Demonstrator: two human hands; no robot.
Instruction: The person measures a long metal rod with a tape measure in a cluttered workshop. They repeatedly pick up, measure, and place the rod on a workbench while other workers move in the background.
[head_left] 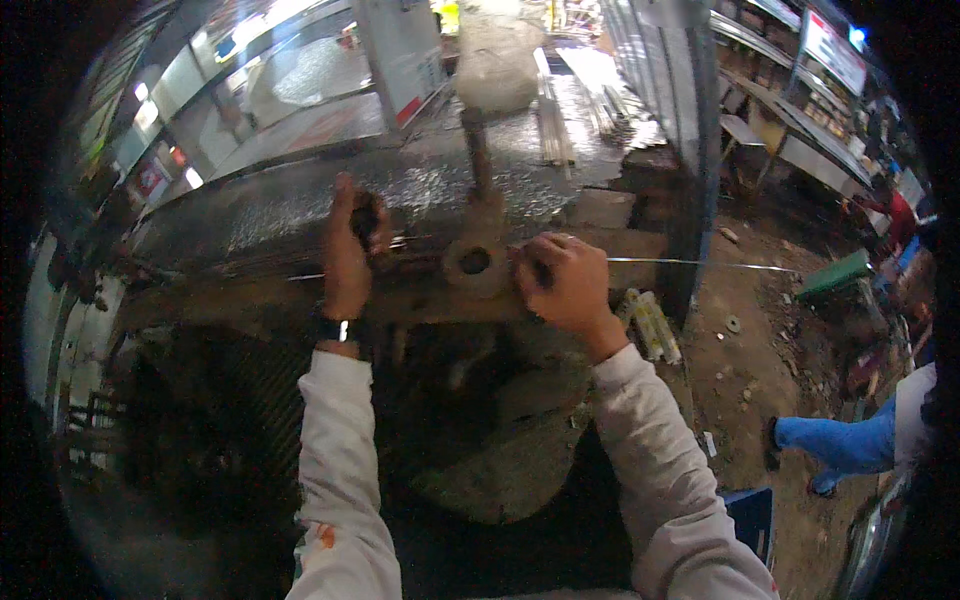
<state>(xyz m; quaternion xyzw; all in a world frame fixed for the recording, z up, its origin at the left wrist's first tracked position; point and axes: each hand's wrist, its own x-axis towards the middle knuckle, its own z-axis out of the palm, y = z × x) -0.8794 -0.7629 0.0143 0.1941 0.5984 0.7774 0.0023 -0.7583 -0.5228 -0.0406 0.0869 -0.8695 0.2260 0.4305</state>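
Note:
Near the bench's front edge, my right hand [568,283] is closed in a pinch around a thin metal rod [690,262]. The rod runs out far to the right, past the bench. My left hand [348,250], with a dark band at its wrist, is curled around a small dark object [366,218] whose kind I cannot make out. Between the hands sits a worn metal piece with a round ring end [475,262] and a dark hole in it. Its bar-like shank stretches away from me. A thin bright line shows just left of my left wrist; whether it is the same rod is unclear.
A dark, shiny bench top [420,190] spreads beyond my hands, with long pale metal strips [553,110] at the back. Wrapped yellowish bundles [652,327] stand by a metal post [692,180]. At right, a person in blue trousers [840,445] is on the dirt floor near a green box [835,275].

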